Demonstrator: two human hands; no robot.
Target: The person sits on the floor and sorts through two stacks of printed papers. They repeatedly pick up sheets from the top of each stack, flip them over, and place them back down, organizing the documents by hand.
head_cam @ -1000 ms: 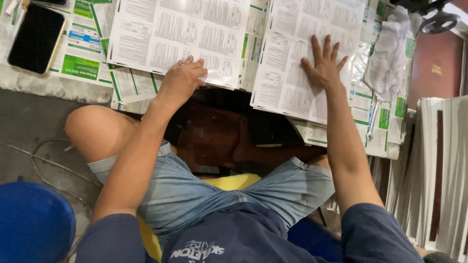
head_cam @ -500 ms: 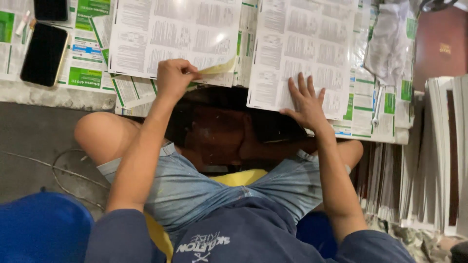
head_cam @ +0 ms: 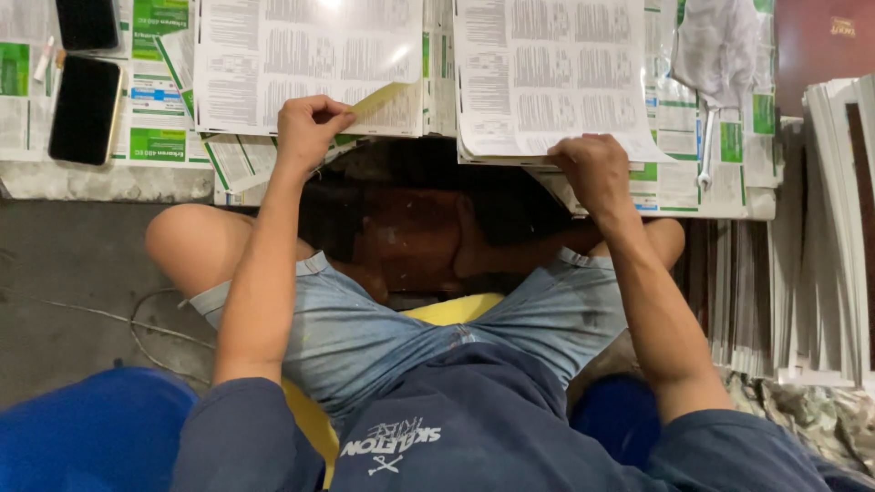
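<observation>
1. Two white printed sheets lie side by side on the low work surface [head_cam: 109,182], both covered in dense columns of small grey print. They rest on a layer of green-and-white leaflets [head_cam: 155,109].
2. The right sheet [head_cam: 547,73] sits on top of a thin stack, with its near edge at the surface's front edge. The right hand [head_cam: 592,169] is curled over that near edge, fingers bent together around the paper.
3. The left sheet [head_cam: 301,55] lies flat except at its near right corner, which is lifted and shows a pale yellow underside [head_cam: 383,96].
4. The left hand [head_cam: 308,128] pinches that raised corner, fingers closed on the sheet's edge.
5. A stack of white cards [head_cam: 820,237] stands on edge at the far right.
6. Two dark phones [head_cam: 87,105] lie at the far left, well apart from both hands.
</observation>
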